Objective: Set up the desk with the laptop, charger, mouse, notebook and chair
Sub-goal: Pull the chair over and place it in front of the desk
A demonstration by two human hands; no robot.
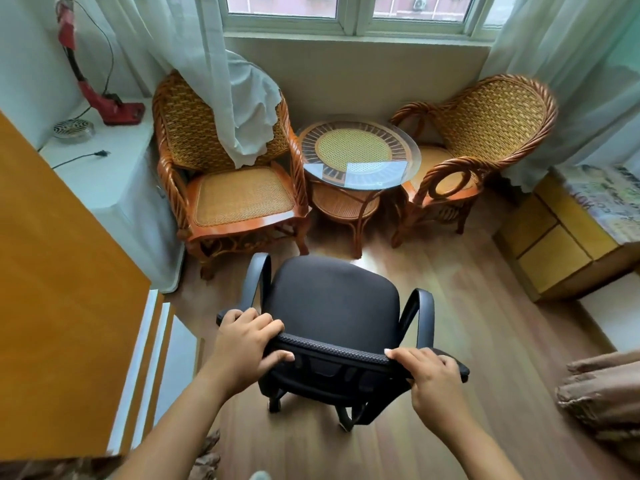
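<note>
At nine o'clock an orange wooden desk point(59, 289) fills the left edge of my view, its top bare where I can see it. Beyond it, toward ten o'clock, a white cabinet point(114, 174) carries a red tool point(104, 95) with a black cord and a round metal grille point(73, 129).

My left hand point(244, 344) is clamped on the left end of the black office chair's point(334, 303) backrest top, fingers curled over the front of the mesh rim, thumb pressed behind it. The chair sits at six o'clock on the wood floor point(485, 306), just beside the desk's corner, seat facing away from me toward the window point(349, 12).

At twelve o'clock, past the chair, stand a wicker armchair point(228, 168) with a white curtain point(242, 109) draped over its back, a round glass-topped rattan table point(358, 152), and a second wicker armchair point(485, 140) at one o'clock.

My right hand point(433, 379) grips the right end of the same backrest rim, fingers wrapped over the top.

At three o'clock sits a yellow drawer unit point(554, 244).
</note>
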